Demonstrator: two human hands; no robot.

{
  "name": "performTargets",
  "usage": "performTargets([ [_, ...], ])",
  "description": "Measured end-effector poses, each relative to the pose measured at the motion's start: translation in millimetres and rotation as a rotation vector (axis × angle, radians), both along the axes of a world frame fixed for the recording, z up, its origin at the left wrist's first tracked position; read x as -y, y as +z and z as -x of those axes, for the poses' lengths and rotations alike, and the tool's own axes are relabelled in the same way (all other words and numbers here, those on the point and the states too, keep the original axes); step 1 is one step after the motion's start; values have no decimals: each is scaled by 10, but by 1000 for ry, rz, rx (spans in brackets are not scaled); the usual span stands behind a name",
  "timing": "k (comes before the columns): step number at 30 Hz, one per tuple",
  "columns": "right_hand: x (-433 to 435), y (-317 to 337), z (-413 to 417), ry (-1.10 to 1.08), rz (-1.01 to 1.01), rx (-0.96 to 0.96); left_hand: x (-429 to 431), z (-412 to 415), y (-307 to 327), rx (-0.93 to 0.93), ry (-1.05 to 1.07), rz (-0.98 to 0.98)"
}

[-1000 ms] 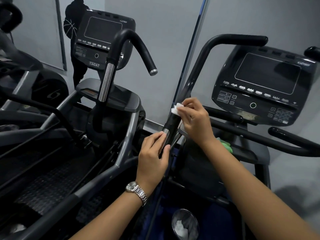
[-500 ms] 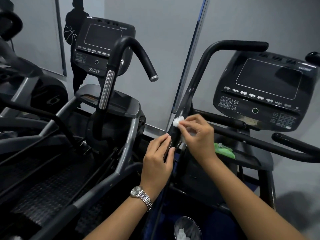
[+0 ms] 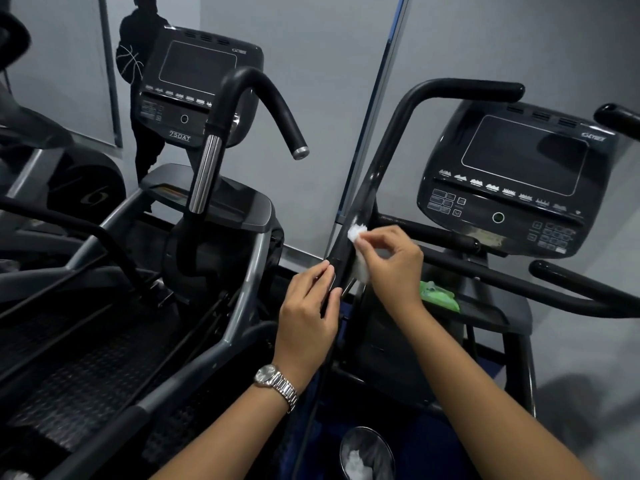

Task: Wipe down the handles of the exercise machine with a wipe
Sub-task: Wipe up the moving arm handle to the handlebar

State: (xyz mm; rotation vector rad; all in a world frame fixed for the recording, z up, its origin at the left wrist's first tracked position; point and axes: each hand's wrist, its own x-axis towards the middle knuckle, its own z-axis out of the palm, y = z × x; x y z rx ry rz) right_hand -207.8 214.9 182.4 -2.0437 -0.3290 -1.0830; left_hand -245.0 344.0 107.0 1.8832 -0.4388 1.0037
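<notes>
The handle [image 3: 374, 178] being cleaned is a black tube on the right-hand exercise machine. It climbs from the middle of the view toward 1 o'clock, then bends over and runs off toward 3 o'clock, ending in a blunt rounded tip. Its straight stretch is glossy, with a pale streak of sheen above the wipe, while the upper bend looks matte.

The wipe [image 3: 356, 233] is a small, crumpled white wad, touching the handle's right side just past the centre of the view, toward 1 o'clock. A looser fold of it hangs down toward 6 o'clock under the fingers.

The right hand [image 3: 391, 265] pinches the wipe between its thumb and bent fingertips, and holds it against the tube. The left hand [image 3: 308, 317], at 7 o'clock from the wipe, has its fingers curled round the lower part of the same handle, gripping it just below the wiped spot. A silver wristwatch [image 3: 277, 384] sits on the left wrist.

At 3 o'clock from the hands, the machine's dark console [image 3: 519, 178] shows a blank screen and rows of buttons. A green packet [image 3: 438, 294] lies on the machine's shelf just at 4 o'clock from the right hand. At 6 o'clock, low in the view, a round bin [image 3: 367, 452] holds white crumpled bits. At 10 o'clock stands a neighbouring machine marked 750AT, whose own handle [image 3: 207, 168] has a chrome sleeve.
</notes>
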Motion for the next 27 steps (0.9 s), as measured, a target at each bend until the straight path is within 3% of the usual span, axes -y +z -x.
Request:
performTargets([
  [3, -17, 51, -96, -28, -73, 21, 4, 14, -4, -1, 2, -2],
  [9, -51, -121, 87, 55, 120, 63, -7, 10, 1, 7, 5, -20],
  [15, 95, 86, -160, -61, 72, 68, -2, 20, -10, 3, 8, -18],
  [20, 119, -20, -25, 119, 252, 88, -15, 14, -3, 7, 3, -22],
  [27, 162, 145, -199, 71, 194, 98, -1, 23, -11, 5, 5, -29],
])
